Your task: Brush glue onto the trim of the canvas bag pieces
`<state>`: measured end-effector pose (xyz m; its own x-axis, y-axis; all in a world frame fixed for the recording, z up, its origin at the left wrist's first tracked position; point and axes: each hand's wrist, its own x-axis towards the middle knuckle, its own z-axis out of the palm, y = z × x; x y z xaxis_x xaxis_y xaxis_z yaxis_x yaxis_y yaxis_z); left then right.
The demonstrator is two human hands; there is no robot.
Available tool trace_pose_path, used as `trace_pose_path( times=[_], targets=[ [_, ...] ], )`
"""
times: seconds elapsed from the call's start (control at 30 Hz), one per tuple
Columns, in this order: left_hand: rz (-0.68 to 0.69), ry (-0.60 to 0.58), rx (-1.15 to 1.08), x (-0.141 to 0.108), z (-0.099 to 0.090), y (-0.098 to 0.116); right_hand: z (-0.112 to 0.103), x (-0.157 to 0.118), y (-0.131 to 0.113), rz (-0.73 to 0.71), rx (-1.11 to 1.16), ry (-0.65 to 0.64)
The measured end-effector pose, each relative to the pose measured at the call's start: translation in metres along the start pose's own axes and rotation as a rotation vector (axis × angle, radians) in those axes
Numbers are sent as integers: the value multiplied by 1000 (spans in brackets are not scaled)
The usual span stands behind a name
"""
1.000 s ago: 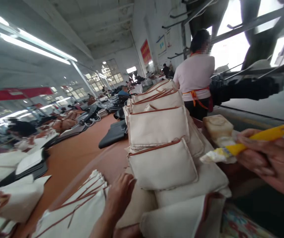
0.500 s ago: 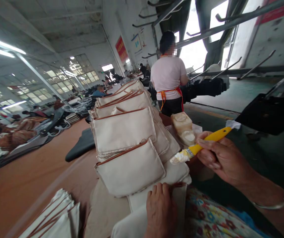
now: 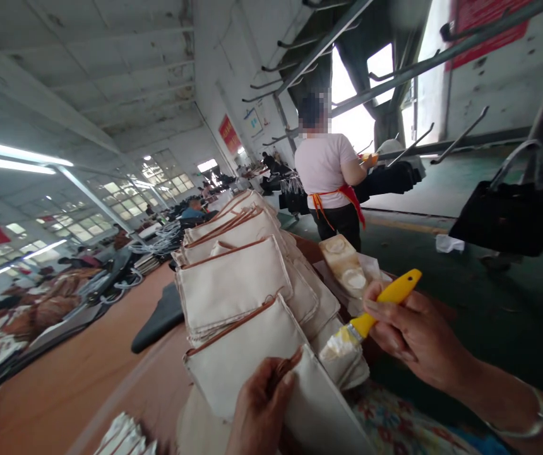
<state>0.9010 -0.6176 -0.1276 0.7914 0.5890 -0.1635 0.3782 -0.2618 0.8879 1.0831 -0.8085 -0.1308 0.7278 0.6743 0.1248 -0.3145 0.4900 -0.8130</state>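
My right hand (image 3: 408,335) grips a yellow-handled brush (image 3: 389,297), its bristles coated in white paste and pointing down to the left. My left hand (image 3: 264,398) pinches the brown-trimmed top edge of a cream pouch (image 3: 323,404) at the bottom centre, tilting it up. Behind it rises an overlapping pile of cream pouches (image 3: 233,284) with brown trim. An open container (image 3: 345,265) with white paste inside stands right of the pile, above my right hand.
A brown-topped table (image 3: 77,373) runs leftward, bearing a dark piece (image 3: 158,319) and more cream pieces (image 3: 124,436). A person (image 3: 326,170) with a red apron tie stands beyond the pile. Metal racks (image 3: 394,79) and a black bag (image 3: 508,215) are at the right.
My left hand has moved left and taken hold of a pouch's edge, lifting it. The brush has dropped lower, its bristles nearer that pouch. The view has shifted upward.
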Motion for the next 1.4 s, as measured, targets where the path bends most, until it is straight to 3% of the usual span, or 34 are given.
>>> trace_pose_path(
  times=[0.13,0.37,0.53,0.67,0.73,0.83,0.93,1.03,1.17,1.23,1.4],
  targets=[
    [20,-44,-132,-2,5,4,18,2,7,10,-62,-112],
    [-108,-275,-340,-10,10,5,27,29,19,-69,-325,-169],
    [-101,-247,-323,-8,5,1,26,30,5,-167,-351,-99],
    [-111,-244,-299,-8,6,3,32,19,1,-153,-450,-187],
    [-52,-257,-263,-9,7,4,33,18,3,-214,-551,-214],
    [69,-199,-109,-11,8,-1,28,24,5,-279,-558,-133],
    [223,-101,185,-13,6,-11,25,31,4,-229,-472,-92],
    [332,-55,402,-12,2,-17,30,31,6,-136,-391,-153],
    [319,-124,473,-12,-4,-12,35,24,3,82,-191,-362],
    [306,-153,460,-13,-7,-8,33,23,-5,151,-126,-399],
    [262,-188,506,-14,-12,-1,32,30,-13,26,-160,-224]
  ],
)
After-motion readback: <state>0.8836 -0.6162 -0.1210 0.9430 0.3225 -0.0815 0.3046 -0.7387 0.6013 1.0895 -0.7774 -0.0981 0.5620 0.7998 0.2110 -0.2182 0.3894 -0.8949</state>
